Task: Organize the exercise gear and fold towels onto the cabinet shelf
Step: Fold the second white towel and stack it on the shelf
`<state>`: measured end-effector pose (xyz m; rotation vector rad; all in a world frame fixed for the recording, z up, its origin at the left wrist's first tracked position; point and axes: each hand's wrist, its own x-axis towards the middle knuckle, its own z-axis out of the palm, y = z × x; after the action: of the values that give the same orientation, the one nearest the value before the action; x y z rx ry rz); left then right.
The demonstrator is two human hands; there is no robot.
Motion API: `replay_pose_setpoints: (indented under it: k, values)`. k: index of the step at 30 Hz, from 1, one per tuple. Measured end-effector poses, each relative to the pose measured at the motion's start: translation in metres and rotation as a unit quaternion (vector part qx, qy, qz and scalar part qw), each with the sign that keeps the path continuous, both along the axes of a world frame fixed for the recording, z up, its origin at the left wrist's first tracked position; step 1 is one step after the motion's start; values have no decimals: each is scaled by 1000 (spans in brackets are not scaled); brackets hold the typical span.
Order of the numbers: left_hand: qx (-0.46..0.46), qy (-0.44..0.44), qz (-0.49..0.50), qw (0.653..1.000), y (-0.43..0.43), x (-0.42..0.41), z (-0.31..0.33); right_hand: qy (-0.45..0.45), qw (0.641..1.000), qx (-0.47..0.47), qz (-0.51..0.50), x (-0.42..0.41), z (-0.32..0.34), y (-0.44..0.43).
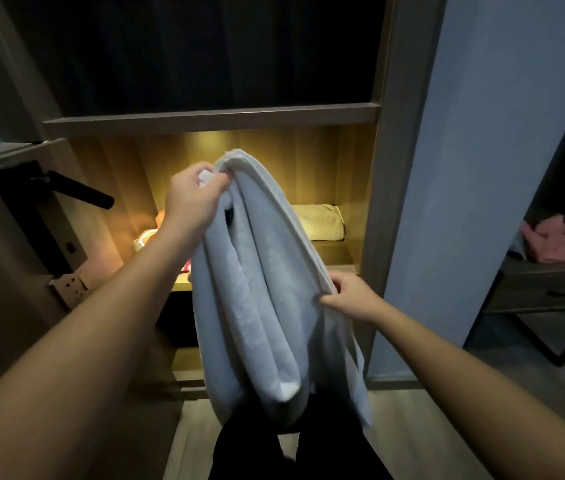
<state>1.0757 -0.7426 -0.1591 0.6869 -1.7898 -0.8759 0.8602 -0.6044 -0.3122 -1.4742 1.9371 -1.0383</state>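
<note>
- White towel [267, 289]: held up in mid-air in front of the cabinet [378, 202], hanging in several long vertical folds, lower end over the floor. Not on any shelf.
- Left hand [194, 199]: fingers curled tight round the towel's top end, bunching it.
- Right hand [350, 296]: lower down, thumb and fingers pinching the towel's R edge.
- Lit shelf [333, 252]: wood, warm light from above. Folded pale towel [319, 221] lies at back R. Orange/pink items [151, 233] at L, partly hidden by the L arm; type can't be told.
- Compartment above, over the shelf board [211, 116]: dark, contents not visible.
- Door [14, 254] at L, open, w/ black lever handle [80, 192].
- Grey-blue wall [481, 168] R of cabinet.
- Side table [551, 289] far R, w/ drawer; pink cloth [558, 242] crumpled on top.
- Floor [412, 427]: wood-look planks.
</note>
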Motion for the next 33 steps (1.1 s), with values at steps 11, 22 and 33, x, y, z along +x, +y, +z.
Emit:
replay_pose_setpoints:
  k: [11,22,33]
  values:
    - [79,53,170,981,-49,17,-33,105,946,284,-115,-66,-131,74]
    - [118,46,228,965,-73,23,-65,144,909,328,-212,-73,-175,114]
    - [146,56,283,946,-93,45,-83,-134,920,31,-367,-80,-174,131]
